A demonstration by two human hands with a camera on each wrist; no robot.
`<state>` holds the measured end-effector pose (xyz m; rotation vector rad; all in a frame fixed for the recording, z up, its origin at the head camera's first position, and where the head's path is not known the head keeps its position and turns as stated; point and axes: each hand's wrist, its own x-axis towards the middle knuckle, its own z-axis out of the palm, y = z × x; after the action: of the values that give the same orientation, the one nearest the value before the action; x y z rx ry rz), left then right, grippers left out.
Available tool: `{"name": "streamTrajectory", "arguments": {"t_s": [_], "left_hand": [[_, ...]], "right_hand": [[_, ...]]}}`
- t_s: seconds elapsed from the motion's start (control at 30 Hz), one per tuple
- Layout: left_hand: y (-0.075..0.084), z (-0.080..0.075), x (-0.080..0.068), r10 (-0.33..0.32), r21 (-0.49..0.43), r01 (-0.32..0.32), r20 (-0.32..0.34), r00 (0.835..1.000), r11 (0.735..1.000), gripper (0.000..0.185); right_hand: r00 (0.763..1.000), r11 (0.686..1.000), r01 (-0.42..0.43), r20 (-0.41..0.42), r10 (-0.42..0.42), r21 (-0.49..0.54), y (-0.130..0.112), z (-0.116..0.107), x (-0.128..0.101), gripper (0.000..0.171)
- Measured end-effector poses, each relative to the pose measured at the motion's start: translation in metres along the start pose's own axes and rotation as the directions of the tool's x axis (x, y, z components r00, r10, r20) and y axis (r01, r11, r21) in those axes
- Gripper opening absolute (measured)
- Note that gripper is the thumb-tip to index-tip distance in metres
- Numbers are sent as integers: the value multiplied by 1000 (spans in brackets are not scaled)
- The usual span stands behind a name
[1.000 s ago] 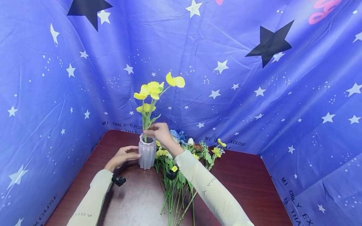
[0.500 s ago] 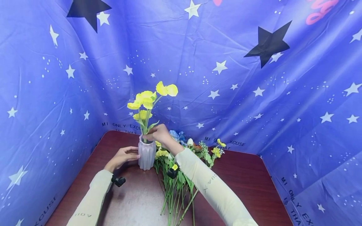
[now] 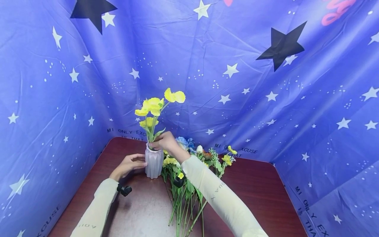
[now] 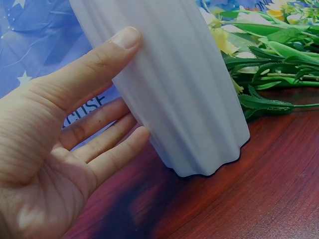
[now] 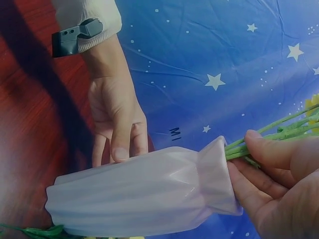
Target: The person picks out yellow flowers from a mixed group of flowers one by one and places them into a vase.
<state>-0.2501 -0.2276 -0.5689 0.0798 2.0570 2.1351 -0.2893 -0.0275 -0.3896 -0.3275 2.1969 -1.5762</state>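
1. Currently, the right hand pinches a bunch of green stems between thumb and fingers, the grip narrow and right at the vase's mouth; whether those fingers touch the rim, I cannot tell.
2. Above that pinch rise the yellow flowers, several blooms at differing heights, one pair leaning off to the right.
3. Directly below the right fingertips stands the pale, ridged vase, upright on the table, with the stems entering its mouth.
4. The left hand has its thumb spread well away from its lightly bent fingers; thumb and fingertips rest against the vase's left side, the palm clear of it.
5. To the right of both sets of fingers lies a heap of flowers, its long stems pointing toward the person; a blue bloom and a white bud show just past the right hand.
6. Beneath all the fingers is the reddish-brown table; beyond them hangs a blue star-printed cloth.
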Motion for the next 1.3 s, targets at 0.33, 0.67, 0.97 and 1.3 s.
{"name": "streamTrajectory", "arguments": {"t_s": [0.33, 0.67, 0.97, 1.3], "left_hand": [[-1, 0, 0, 11, 0, -11, -4, 1000, 1000, 60], [-1, 0, 0, 9, 8, -9, -2, 1000, 1000, 60], [-1, 0, 0, 20, 22, -20, -1, 1000, 1000, 61], [-3, -1, 2, 32, -17, -31, 16, 999, 999, 59]], "right_hand": [[1000, 1000, 9, 7, -9, 8, 0, 1, -1, 24], [1000, 1000, -17, -9, 17, -4, 0, 1, 0, 20], [999, 999, -36, -23, 35, -12, 1, 2, 1, 21], [999, 998, -36, -22, 37, 53, 1, 4, 2, 32]]}}
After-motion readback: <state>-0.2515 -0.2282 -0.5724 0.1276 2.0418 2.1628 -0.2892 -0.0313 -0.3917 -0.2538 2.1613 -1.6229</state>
